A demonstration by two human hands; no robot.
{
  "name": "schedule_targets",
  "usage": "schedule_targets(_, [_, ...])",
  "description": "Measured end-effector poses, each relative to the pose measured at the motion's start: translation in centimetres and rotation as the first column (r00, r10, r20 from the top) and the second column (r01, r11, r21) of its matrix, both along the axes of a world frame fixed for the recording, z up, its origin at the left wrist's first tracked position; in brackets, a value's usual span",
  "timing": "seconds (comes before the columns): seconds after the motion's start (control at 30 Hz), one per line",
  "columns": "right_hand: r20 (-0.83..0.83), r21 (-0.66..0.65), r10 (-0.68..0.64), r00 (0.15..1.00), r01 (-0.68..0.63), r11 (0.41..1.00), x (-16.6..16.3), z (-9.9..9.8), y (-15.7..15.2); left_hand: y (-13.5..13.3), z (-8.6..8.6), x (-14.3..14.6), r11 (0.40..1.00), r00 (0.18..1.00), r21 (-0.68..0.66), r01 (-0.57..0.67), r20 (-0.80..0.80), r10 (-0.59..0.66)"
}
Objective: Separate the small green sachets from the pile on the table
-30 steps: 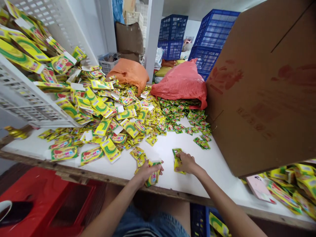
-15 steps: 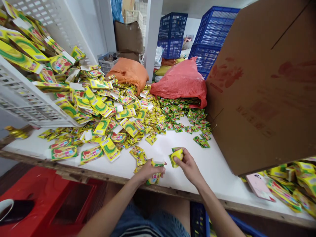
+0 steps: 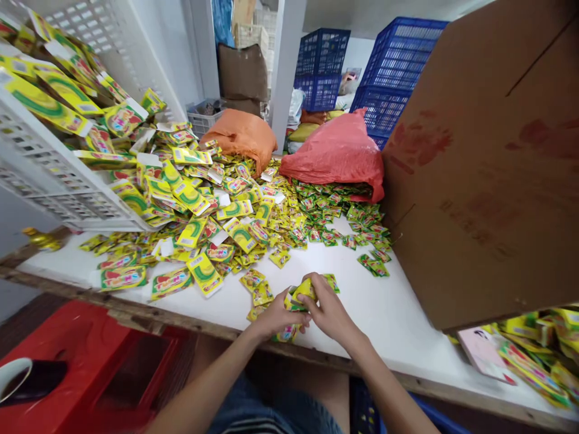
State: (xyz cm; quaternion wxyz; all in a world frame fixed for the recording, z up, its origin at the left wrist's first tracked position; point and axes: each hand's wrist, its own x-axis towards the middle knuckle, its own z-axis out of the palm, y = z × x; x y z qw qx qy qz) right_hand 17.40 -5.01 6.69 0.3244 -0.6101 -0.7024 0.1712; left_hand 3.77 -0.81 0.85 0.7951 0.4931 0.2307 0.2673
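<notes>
My left hand (image 3: 277, 314) is closed around a small yellow-green printed box (image 3: 287, 333) near the table's front edge. Pinched in the fingers of my right hand (image 3: 329, 310) is a yellow sachet (image 3: 304, 290), held right at the box's upper end; how far it sits inside is hidden by my fingers. A few yellow sachets (image 3: 262, 294) lie just beyond my left hand. One green sachet (image 3: 332, 282) shows behind my right hand. Farther back, yellow boxes (image 3: 204, 272) are heaped at the left, and green sachets (image 3: 316, 202) spread at the right.
A white crate (image 3: 85, 202) full of boxes tips onto the table at left. Orange (image 3: 244, 134) and red (image 3: 337, 154) sacks spill sachets at the back. A large cardboard box (image 3: 479, 181) stands at right, beside a pink booklet (image 3: 485, 352). A cup (image 3: 13, 380) rests on a red stool (image 3: 85, 355).
My right hand has moved left with the yellow sachet, from over the bare table to the upper end of the box. My left hand still holds the box. The view has shifted slightly.
</notes>
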Motion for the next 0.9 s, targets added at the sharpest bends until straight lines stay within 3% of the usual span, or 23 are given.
schedule_targets(0.17, [0.040, -0.003, 0.014, 0.999, -0.014, 1.000, -0.1, 0.4, 0.2, 0.1, 0.1, 0.1, 0.999, 0.999, 0.034, 0.033, -0.008, -0.033])
schedule_targets(0.4, [-0.054, 0.100, -0.067, 0.996, 0.072, 0.992, -1.3, -1.5, -0.2, 0.1, -0.2, 0.0, 0.998, 1.000, 0.054, 0.013, 0.023, -0.014])
schedule_targets(0.6, [0.161, 0.063, -0.081, 0.984, 0.072, 0.995, -1.0, -1.0, 0.0, 0.1, -0.9, 0.0, 0.996, 0.998, 0.071, -0.059, 0.004, 0.059])
schedule_targets(0.7, [0.196, 0.049, -0.039, 0.980, 0.030, 0.998, -1.4, -0.1, 0.1, 0.1, -0.5, 0.1, 0.990, 0.997, 0.114, -0.079, -0.002, 0.080])
schedule_targets(0.9, [0.075, 0.018, 0.165, 0.983, -0.167, 0.986, -1.3, 0.9, -0.1, 0.4, 0.2, -0.1, 0.996, 1.000, 0.085, -0.009, -0.005, 0.010])
